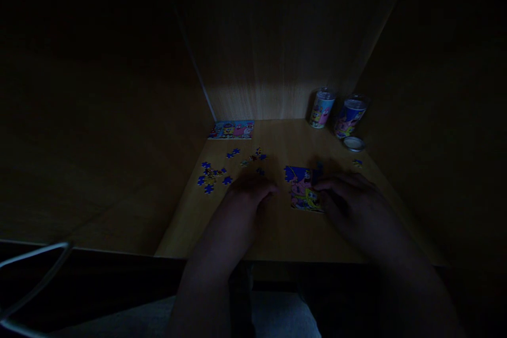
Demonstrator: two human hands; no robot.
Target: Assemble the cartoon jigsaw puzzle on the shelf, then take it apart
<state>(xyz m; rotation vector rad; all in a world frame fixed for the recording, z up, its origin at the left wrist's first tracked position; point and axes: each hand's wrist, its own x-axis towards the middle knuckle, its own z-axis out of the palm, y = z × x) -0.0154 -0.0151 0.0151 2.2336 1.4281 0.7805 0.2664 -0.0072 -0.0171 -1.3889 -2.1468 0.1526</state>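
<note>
In dim light, I am resting the right hand [358, 200] on a joined puzzle section [301, 189] right of the frame's centre.
Its fingers are lying at the section's right edge, perhaps steadying it; I cannot tell whether they are pinching a piece. I am holding the left hand [246, 195] curled nearby, apart from the section, and cannot tell whether it is gripping anything. At centre left, loose pieces [208, 188] are lying spread out, apparently for easy viewing. Two cans [322, 111] are standing at upper right, a round lid [354, 143] lying before them; I cannot make out any contents.
</note>
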